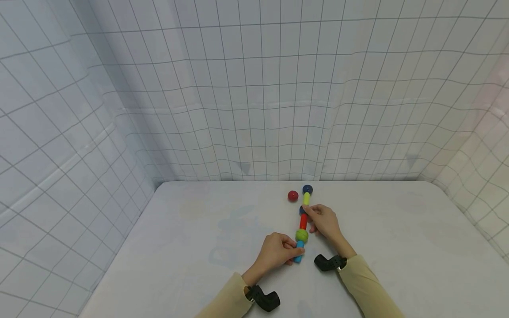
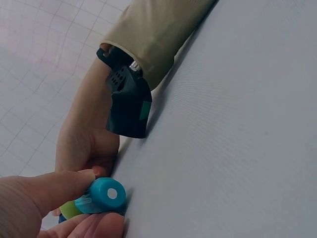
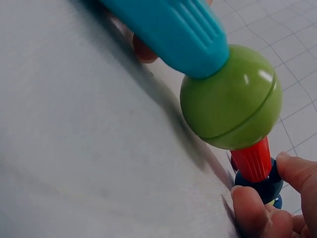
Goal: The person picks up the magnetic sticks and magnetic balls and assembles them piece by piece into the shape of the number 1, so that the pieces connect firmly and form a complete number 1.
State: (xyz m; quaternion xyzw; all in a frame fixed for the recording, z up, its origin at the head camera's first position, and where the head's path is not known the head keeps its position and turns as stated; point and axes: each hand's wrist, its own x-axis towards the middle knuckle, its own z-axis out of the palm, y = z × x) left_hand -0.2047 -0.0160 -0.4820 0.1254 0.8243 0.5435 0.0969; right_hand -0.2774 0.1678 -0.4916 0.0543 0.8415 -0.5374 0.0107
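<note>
A chain of toy rods and balls lies on the white table (image 1: pixel 199 229): dark blue ball (image 1: pixel 307 189), yellow-green rod (image 1: pixel 306 198), red rod (image 1: pixel 303 221), green ball (image 1: pixel 301 235), light blue rod (image 1: pixel 299 252). My left hand (image 1: pixel 278 251) pinches the light blue rod (image 2: pixel 101 196) at the near end. My right hand (image 1: pixel 324 221) pinches a dark blue ball (image 3: pixel 265 187) at the red rod's (image 3: pixel 253 159) far end. In the right wrist view the green ball (image 3: pixel 230 99) joins the light blue rod (image 3: pixel 173 29) to the red one.
A loose red ball (image 1: pixel 293 195) sits on the table left of the chain's far end. Gridded white cloth walls (image 1: pixel 254 88) close in the table at the back and both sides. A black wrist camera (image 2: pixel 128 101) sits on the right sleeve.
</note>
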